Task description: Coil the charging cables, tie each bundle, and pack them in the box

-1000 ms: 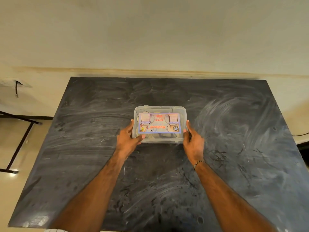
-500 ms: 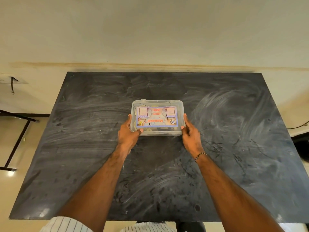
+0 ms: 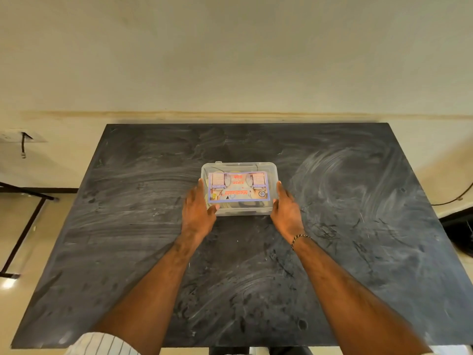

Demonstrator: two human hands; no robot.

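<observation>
We see the left hand point(image 3: 198, 212) at the centre of the frame, laid flat against the left end of the box point(image 3: 239, 188), fingers straight and together, thumb touching the near left corner. The right hand point(image 3: 286, 210) mirrors it at the right end, fingers straight along the wall; a thin bracelet point(image 3: 299, 238) circles that wrist. Whether the palms press the walls or only touch them we cannot tell. The clear plastic box sits with its lid on at the middle of the dark, chalk-smeared table point(image 3: 358, 226). A printed label point(image 3: 238, 187) covers most of the lid and reads upside down; pale curved shapes show through the plastic round it, too blurred to identify as cables. At the lower left edge a striped sleeve point(image 3: 102, 344) is cut off by the frame.
</observation>
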